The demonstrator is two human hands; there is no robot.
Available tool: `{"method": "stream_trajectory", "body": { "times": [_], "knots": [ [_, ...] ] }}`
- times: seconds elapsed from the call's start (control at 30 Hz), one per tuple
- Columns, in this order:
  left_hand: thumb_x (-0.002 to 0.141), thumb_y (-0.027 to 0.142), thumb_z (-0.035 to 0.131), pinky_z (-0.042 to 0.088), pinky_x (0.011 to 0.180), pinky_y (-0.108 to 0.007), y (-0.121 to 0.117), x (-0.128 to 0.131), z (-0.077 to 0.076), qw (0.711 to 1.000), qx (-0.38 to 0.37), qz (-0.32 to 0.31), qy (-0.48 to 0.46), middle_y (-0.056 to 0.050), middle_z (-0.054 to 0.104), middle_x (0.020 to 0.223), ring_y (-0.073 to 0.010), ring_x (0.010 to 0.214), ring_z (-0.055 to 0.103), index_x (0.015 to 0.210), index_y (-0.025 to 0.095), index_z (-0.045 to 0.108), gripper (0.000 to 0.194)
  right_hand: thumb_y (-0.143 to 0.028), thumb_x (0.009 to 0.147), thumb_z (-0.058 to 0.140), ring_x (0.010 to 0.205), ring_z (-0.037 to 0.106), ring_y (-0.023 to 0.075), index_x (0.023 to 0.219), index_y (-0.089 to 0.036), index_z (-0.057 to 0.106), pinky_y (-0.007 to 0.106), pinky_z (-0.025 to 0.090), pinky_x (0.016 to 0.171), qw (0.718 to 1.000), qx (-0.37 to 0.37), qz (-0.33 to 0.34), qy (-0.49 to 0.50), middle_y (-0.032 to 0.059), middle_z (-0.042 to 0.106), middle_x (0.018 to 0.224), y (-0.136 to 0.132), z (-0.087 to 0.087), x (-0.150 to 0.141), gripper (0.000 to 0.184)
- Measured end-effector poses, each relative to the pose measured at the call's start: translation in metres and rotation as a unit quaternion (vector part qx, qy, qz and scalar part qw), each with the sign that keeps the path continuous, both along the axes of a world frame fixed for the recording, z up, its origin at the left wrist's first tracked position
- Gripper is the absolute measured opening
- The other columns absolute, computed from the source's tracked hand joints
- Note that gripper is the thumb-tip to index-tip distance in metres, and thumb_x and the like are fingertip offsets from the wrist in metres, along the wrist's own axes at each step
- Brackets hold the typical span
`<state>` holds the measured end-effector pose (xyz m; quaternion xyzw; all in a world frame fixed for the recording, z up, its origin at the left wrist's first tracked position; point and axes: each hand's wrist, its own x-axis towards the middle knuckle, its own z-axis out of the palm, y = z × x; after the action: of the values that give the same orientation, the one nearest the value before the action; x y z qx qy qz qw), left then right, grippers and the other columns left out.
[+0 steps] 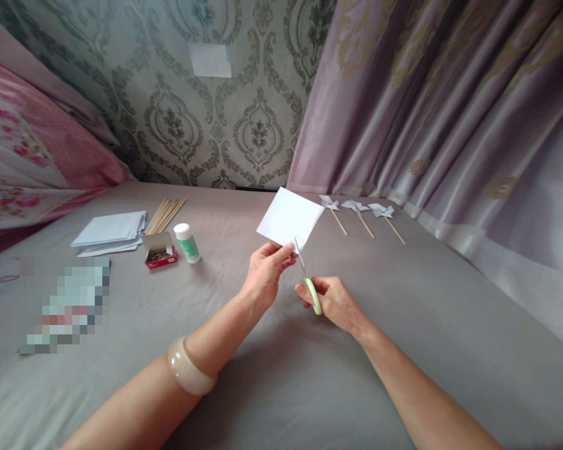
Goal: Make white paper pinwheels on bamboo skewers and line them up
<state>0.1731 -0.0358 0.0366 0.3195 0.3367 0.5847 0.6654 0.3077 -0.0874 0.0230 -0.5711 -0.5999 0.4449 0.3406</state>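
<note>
My left hand point(268, 269) pinches a white square of paper point(289, 219) by its near corner, thumb on top. The sheet is held up above the bed with its corners pointing up and to the sides. My right hand point(333, 300) grips a pair of scissors point(315, 297) by its pale green handles. The scissor blades reach up to the paper's near corner, right beside my left fingertips. Whether the blades are parted, or how far they have cut, is too small to tell. A pale bangle sits on my left forearm.
Three paper pinwheels point(356, 207) on sticks lie at the back right. At the left are a stack of white paper point(110, 230), wooden sticks point(166, 214), an open red box point(160, 255) of small metal pieces and a white-green glue stick point(187, 244). A blurred flat item point(70, 306) lies nearer.
</note>
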Motion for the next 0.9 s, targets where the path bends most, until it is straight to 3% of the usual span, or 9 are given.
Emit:
{"method": "stream_trajectory", "body": {
  "times": [0.9],
  "knots": [
    [0.058, 0.025, 0.079, 0.044, 0.067, -0.025, 0.0005, -0.0003, 0.0007, 1.0, 0.005, 0.0, 0.005, -0.002, 0.063, 0.066, -0.0102, 0.064, 0.058, 0.064, 0.012, 0.065, 0.019, -0.057, 0.067, 0.067, 0.047, 0.039, 0.0091, 0.051, -0.017, 0.05, 0.024, 0.03, 0.047, 0.999, 0.011, -0.041, -0.004, -0.0034, 0.048, 0.047, 0.0035, -0.0084, -0.0013, 0.046]
  ]
}}
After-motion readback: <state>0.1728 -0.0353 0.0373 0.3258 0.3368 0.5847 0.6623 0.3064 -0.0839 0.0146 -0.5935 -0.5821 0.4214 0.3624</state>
